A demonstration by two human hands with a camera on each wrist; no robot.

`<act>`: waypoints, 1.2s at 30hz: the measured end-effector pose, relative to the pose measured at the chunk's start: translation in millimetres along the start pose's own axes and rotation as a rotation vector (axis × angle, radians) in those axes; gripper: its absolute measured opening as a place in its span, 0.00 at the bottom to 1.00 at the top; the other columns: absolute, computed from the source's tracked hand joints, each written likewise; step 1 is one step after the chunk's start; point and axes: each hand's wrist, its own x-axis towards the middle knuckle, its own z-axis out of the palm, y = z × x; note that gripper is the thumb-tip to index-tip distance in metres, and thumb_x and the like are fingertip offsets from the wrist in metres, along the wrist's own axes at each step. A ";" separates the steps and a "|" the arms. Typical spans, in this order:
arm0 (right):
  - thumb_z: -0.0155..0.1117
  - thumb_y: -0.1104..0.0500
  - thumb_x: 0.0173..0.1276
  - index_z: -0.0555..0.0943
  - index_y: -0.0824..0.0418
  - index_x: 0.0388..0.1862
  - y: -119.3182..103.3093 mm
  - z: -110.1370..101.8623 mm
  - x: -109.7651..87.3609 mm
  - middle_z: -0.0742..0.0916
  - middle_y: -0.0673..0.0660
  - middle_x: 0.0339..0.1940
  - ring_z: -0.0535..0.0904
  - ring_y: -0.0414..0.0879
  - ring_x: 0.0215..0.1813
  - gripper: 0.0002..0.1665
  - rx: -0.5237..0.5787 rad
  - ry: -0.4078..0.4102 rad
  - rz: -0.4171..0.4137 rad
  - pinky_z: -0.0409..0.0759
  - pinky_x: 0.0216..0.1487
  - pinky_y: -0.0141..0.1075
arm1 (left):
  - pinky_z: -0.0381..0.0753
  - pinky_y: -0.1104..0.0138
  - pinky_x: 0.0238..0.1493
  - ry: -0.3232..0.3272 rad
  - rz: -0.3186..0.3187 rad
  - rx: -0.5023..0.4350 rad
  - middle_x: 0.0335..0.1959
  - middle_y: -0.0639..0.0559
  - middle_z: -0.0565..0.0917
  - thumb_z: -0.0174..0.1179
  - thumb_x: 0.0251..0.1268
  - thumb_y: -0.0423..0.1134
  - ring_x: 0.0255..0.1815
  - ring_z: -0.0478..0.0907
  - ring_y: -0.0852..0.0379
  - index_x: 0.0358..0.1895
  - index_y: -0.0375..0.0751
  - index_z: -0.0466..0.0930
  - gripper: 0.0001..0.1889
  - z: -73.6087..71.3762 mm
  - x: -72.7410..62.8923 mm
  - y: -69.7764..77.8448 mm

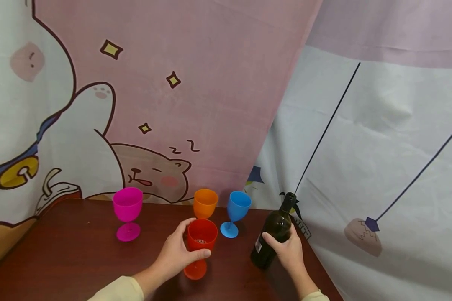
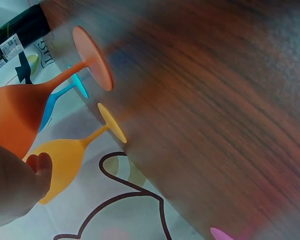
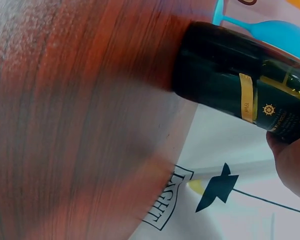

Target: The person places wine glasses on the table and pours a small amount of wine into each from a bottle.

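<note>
My left hand (image 1: pixel 177 255) holds a red plastic goblet (image 1: pixel 201 236) by its bowl, fingers round the far side and thumb along the near side. Whether its foot touches the table cannot be told. In the left wrist view the red goblet (image 2: pixel 20 110) looks orange-red, its foot over the wood. My right hand (image 1: pixel 289 250) grips a dark green wine bottle (image 1: pixel 276 225) around its body, neck up. The bottle (image 3: pixel 230 75) shows a gold-marked label in the right wrist view. Just behind the red goblet stands an orange goblet (image 1: pixel 205 202); a blue goblet (image 1: pixel 238 205) is between it and the bottle.
A magenta goblet (image 1: pixel 128 205) stands apart on the left of the dark brown wooden table (image 1: pixel 71 255). Printed cloth (image 1: pixel 211 96) with cartoon animals hangs behind the table, and a pale cloth (image 1: pixel 361 167) hangs along its right edge.
</note>
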 end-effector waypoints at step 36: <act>0.85 0.42 0.61 0.72 0.51 0.76 8.0 2.8 4.4 0.88 0.60 0.62 0.86 0.53 0.59 0.49 0.039 -0.021 -0.002 0.87 0.56 0.42 | 0.80 0.41 0.72 0.255 -0.114 0.119 0.73 0.32 0.75 0.80 0.61 0.51 0.70 0.79 0.34 0.82 0.36 0.55 0.54 -67.7 55.2 -32.1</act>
